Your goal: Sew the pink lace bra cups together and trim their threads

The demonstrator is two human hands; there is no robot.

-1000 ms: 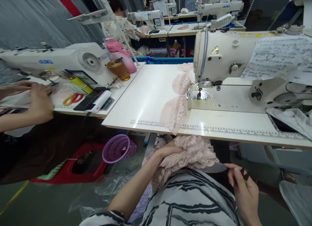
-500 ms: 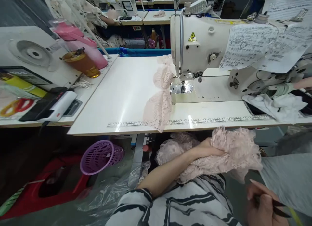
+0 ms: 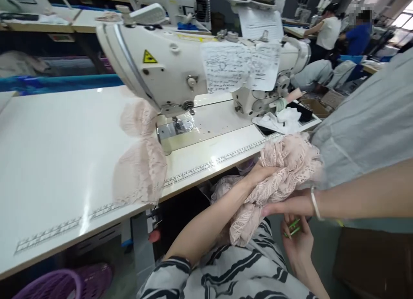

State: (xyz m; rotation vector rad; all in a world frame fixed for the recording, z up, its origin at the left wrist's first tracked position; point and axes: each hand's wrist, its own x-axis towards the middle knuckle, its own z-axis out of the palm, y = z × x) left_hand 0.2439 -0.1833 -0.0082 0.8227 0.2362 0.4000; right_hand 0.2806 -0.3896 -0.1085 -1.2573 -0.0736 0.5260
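In the head view, my left hand (image 3: 263, 173) is closed on a bunched heap of pale pink lace fabric (image 3: 284, 178) above my lap, its fingers partly buried in the folds. A co-worker's hand (image 3: 290, 205) with a white bracelet reaches in from the right and touches the underside of the same heap. Below that hand is my right hand (image 3: 298, 241), its fingers curled round small green-handled thread snips (image 3: 292, 228). On the tabletop, left of the needle area, lie flat pink lace pieces (image 3: 140, 170), hanging slightly over the front edge.
A white sewing machine (image 3: 167, 66) with handwritten papers (image 3: 240, 66) stands on the white table (image 3: 64, 152). A white cloth (image 3: 280, 119) lies at its right end. The co-worker's grey garment (image 3: 371, 114) is close on the right. A purple basket (image 3: 93, 279) sits below left.
My view has turned right. A co-worker's arm has come in from the right to the lace heap. My right hand with the snips has moved in beneath it.
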